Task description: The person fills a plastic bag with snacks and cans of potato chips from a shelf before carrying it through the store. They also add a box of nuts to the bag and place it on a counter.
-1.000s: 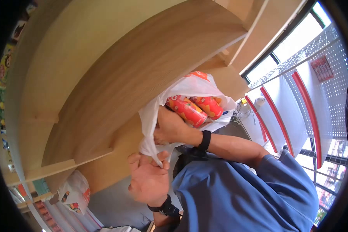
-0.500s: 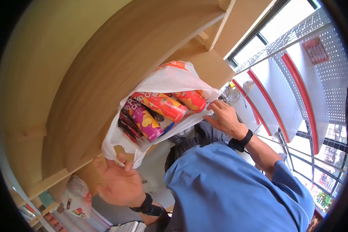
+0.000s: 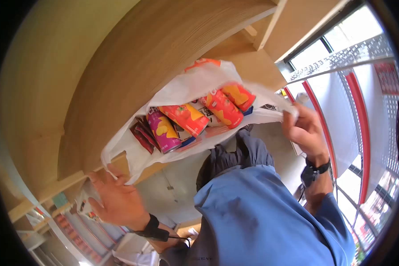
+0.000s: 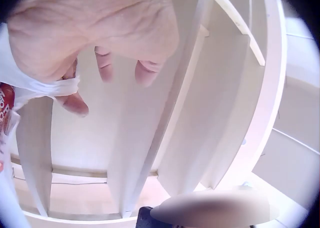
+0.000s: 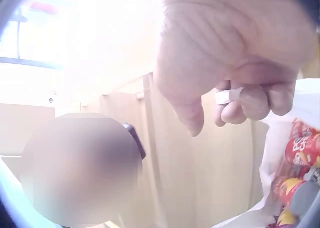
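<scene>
A white plastic bag (image 3: 179, 91) is spread wide between both hands, its mouth facing up. Inside lie a purple chip canister (image 3: 162, 131), several red chip canisters (image 3: 185, 119) and some dark red packets (image 3: 143, 135). My left hand (image 3: 119, 199) has the bag's left handle hooked on its fingers; in the left wrist view the white loop (image 4: 42, 86) wraps a finger while other fingers hang apart. At the right side my right hand (image 3: 307, 133) grips the other handle, with fingers curled around a bit of white plastic (image 5: 230, 95) in the right wrist view.
Wooden shelving (image 3: 119, 57) rises just behind the bag. White shelves with red edges (image 3: 361, 133) stand at the right. A second plastic bag (image 3: 86, 195) sits at lower left, partly behind my left hand. Grey floor (image 3: 164, 188) shows below.
My right hand has come out of the bag, taken its right side and moved right. My left hand has moved left with its handle, and the bag mouth has widened, exposing the canisters.
</scene>
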Action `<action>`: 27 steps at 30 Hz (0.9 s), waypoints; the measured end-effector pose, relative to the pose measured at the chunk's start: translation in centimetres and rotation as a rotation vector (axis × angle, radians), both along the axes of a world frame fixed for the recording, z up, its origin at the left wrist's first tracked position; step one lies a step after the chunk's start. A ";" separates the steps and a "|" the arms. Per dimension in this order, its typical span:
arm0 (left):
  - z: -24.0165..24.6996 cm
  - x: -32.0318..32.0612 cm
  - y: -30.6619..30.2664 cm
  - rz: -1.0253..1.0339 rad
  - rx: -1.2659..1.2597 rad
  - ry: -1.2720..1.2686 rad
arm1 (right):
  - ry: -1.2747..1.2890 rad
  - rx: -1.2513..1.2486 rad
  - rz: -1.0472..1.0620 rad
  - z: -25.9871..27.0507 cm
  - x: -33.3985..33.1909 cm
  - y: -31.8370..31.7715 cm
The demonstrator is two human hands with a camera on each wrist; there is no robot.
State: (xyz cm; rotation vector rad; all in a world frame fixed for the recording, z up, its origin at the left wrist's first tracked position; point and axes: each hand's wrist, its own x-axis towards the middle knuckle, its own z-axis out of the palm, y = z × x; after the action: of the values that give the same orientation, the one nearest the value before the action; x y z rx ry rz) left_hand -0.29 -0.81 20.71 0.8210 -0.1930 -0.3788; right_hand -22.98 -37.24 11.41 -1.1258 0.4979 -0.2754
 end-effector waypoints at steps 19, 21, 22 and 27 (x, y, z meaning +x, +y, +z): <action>2.9 -10.9 8.9 0.407 0.036 -0.014 | -0.274 -0.357 0.473 15.0 13.2 8.1; 4.0 -13.6 12.5 0.360 0.068 -0.257 | -0.483 -0.304 0.426 16.6 13.0 10.4; 4.0 -14.1 15.5 0.435 0.019 -0.209 | -0.490 -0.319 0.466 17.3 13.6 12.7; 0.4 -15.5 17.6 0.657 0.029 0.030 | -0.203 -0.449 0.771 16.8 16.2 23.8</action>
State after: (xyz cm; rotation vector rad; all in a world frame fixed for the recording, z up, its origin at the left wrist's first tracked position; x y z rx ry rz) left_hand -15.77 16.79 21.11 0.8580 0.1144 0.2250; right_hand -6.81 -13.48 28.17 -1.6183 -0.2111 0.1859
